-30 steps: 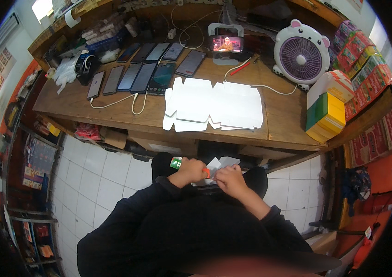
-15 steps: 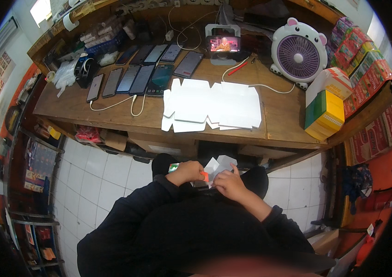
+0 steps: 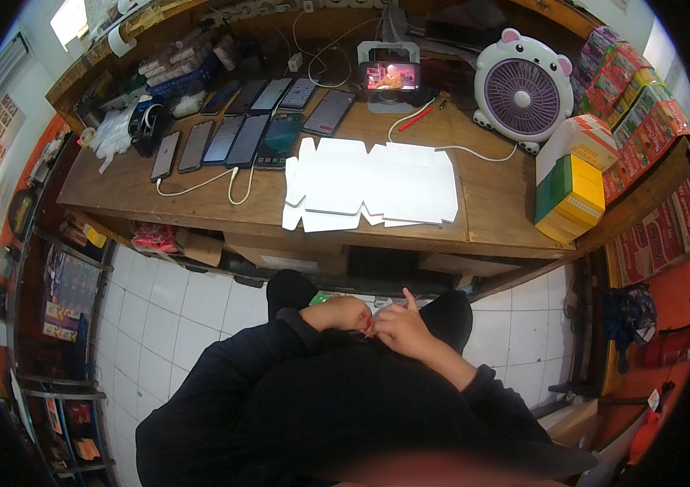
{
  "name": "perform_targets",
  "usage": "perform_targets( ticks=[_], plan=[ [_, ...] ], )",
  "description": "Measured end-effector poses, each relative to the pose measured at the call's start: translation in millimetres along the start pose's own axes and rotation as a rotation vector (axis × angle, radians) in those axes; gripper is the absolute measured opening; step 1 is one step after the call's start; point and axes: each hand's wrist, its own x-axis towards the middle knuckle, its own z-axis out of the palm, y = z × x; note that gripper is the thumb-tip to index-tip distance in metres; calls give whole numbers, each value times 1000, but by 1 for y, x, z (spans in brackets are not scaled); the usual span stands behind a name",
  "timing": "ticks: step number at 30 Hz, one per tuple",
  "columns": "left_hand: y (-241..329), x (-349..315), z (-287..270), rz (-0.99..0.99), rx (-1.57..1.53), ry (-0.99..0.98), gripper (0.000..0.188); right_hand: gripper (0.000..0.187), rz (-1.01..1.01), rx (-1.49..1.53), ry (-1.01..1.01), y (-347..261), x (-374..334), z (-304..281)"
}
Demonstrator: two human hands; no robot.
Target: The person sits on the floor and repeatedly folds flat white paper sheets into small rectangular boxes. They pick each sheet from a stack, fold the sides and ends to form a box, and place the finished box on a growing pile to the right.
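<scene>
Both hands meet over my lap, below the counter's front edge. My left hand point(image 3: 346, 314) is closed, its fingers curled around part of a small printed carton point(image 3: 369, 330); a red-orange bit shows at the fingertips. My right hand point(image 3: 401, 328) pinches the same carton from the other side, with one finger stuck out forward. Most of the carton is hidden by the hands, and how far it is folded cannot be seen. A green printed piece point(image 3: 320, 298) peeks out beyond my left wrist. On the counter ahead lies a stack of flat white carton blanks point(image 3: 369, 185).
The wooden counter point(image 3: 491, 211) bears several phones point(image 3: 249, 140) with charging cables, a phone on a stand point(image 3: 392, 76) playing video, a red pen point(image 3: 415, 119), a bear-shaped fan point(image 3: 522, 89) and a yellow-green box point(image 3: 570, 199). Shelves point(image 3: 60, 381) stand at the left.
The pale carton flaps that stood up between my hands have dropped mostly out of sight. My left hand has turned and moved slightly right, closer to my right hand.
</scene>
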Motion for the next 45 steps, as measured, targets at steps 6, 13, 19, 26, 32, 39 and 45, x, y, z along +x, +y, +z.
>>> perform_targets(
  ticks=[6, 13, 19, 26, 32, 39, 45],
  plan=[
    [8, -12, -13, -170, 49, 78, 26, 11, 101, -6, 77, -4, -3, 6],
    [5, 1, 2, -27, 252, 47, 30, 8, 64, 1, 51, -8, -1, 11],
    [-29, 21, 31, 142, -222, -272, 22, 5, -23, 79, 22, 3, -2, 16],
    [-32, 21, 22, 173, -331, -384, 20, 6, -17, 66, 52, 10, 0, 27],
    [-16, 18, 0, 123, -337, -389, 25, 7, 79, -69, 42, 8, 4, 23],
    [-18, 19, 6, 168, -316, -436, 28, 8, 128, -26, 2, 5, 8, 22],
    [-22, 20, 15, 70, -481, -17, 22, 12, 197, -88, 391, -7, 14, 21]
  ],
)
